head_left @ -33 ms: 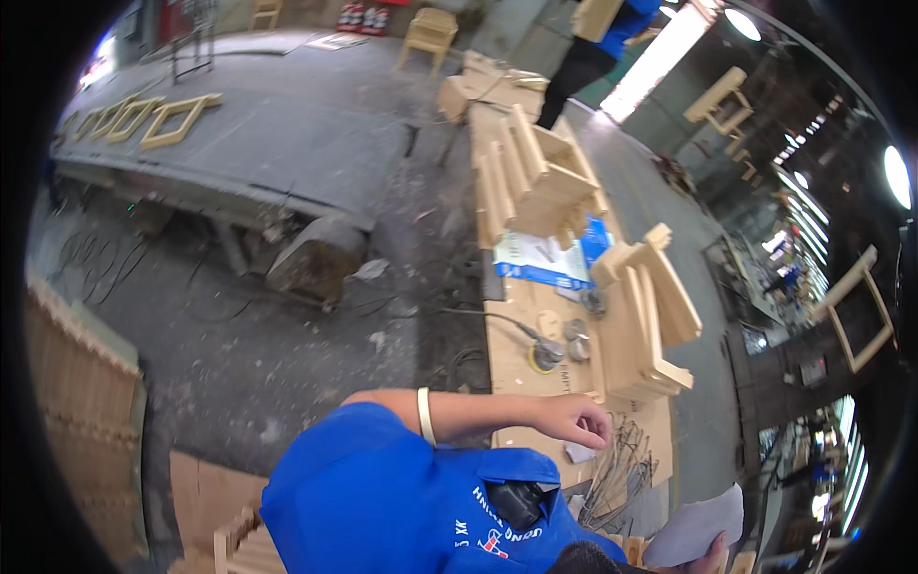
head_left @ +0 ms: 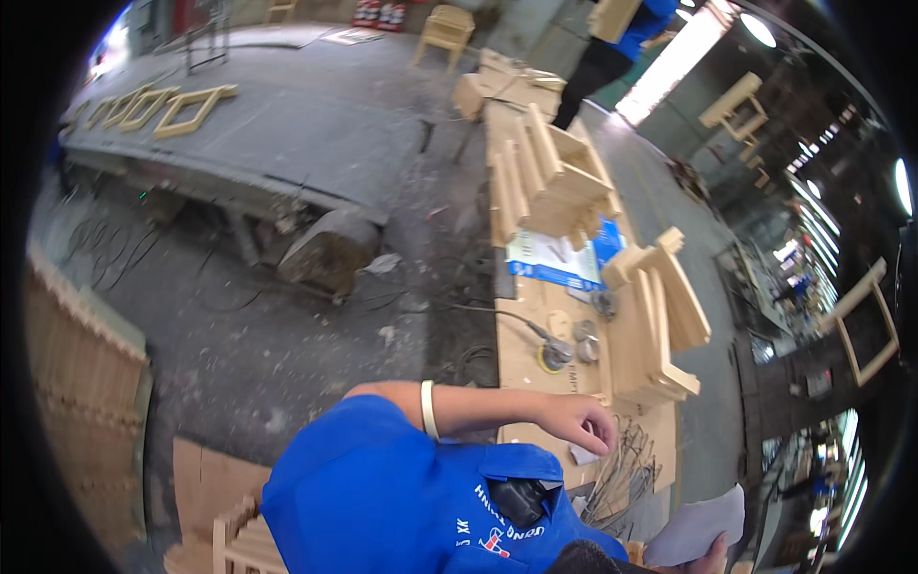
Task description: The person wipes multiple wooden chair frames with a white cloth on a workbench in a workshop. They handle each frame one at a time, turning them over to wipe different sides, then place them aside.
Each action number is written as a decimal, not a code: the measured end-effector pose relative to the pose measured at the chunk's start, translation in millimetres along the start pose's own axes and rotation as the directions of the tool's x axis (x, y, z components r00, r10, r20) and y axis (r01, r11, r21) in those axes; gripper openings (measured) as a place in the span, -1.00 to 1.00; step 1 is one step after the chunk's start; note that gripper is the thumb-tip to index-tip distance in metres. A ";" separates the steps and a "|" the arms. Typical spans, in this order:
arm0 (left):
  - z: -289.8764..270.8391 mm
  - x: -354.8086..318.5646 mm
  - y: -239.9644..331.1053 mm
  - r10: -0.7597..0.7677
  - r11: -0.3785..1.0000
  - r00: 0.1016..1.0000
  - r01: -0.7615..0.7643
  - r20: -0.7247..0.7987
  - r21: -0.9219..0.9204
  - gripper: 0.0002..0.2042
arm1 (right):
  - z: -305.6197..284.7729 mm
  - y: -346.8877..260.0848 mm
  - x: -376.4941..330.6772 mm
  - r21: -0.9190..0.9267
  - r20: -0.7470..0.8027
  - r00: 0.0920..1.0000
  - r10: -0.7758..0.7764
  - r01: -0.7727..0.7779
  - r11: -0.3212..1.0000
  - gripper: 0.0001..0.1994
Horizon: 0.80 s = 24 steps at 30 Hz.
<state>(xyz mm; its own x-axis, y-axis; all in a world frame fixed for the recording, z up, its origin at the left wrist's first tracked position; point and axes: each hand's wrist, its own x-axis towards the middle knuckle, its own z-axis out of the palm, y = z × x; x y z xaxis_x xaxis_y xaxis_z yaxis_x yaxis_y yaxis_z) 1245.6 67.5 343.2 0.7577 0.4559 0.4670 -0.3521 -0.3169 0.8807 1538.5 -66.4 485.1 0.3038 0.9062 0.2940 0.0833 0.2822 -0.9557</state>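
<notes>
My left hand, its arm wearing a pale bracelet, hovers over the near end of the workbench with the fingers curled in. Whether anything is inside them is hidden. Just below it lies a small whitish scrap, beside a bundle of thin wiry strips. At the lower right my right hand, mostly cut off by the picture's edge, grips a pale grey sheet with an uneven edge. Beyond the left hand, a sander with a yellow pad and a cable rests on the bench, close to round metal-coloured pieces.
Wooden chair frames and more wooden assemblies stand along the workbench. A low grey platform at the left carries wooden frames. Stacked wooden parts fill the left edge. Another person stands at the far end.
The view has turned slightly, so the bench, platform and chair frames sit a little farther right and lower. Both hands keep nearly the same pose, and the sheet stays in the right one.
</notes>
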 end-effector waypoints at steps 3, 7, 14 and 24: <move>-0.2 -10.0 54.6 0.144 0.987 0.946 -0.116 0.290 -0.113 -0.58 | 17.6 21.8 32.0 0.054 0.158 0.986 0.054 -0.063 0.997 -0.39; 23.5 -6.4 112.3 0.232 0.971 0.858 -0.177 0.457 -0.161 -0.59 | 55.7 53.0 68.4 0.109 0.367 0.922 0.123 -0.174 0.979 -0.39; 21.4 -24.7 137.7 0.363 0.927 0.882 -0.310 0.299 -0.213 -0.60 | 165.2 107.2 100.9 0.182 0.645 0.747 0.159 -0.353 0.918 -0.39; -58.6 -104.9 182.5 0.297 0.951 0.954 -0.291 -0.044 0.109 -0.60 | 404.3 143.4 93.4 0.128 0.867 0.463 0.185 -0.565 0.815 -0.45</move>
<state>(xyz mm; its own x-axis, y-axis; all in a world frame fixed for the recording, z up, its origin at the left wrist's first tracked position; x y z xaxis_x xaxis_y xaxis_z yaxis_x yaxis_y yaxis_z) 1069.7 10.5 459.6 0.5941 0.3771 0.7105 -0.4955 -0.5243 0.6926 1195.1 186.0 379.6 -0.6661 0.7451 -0.0320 -0.2255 -0.2421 -0.9437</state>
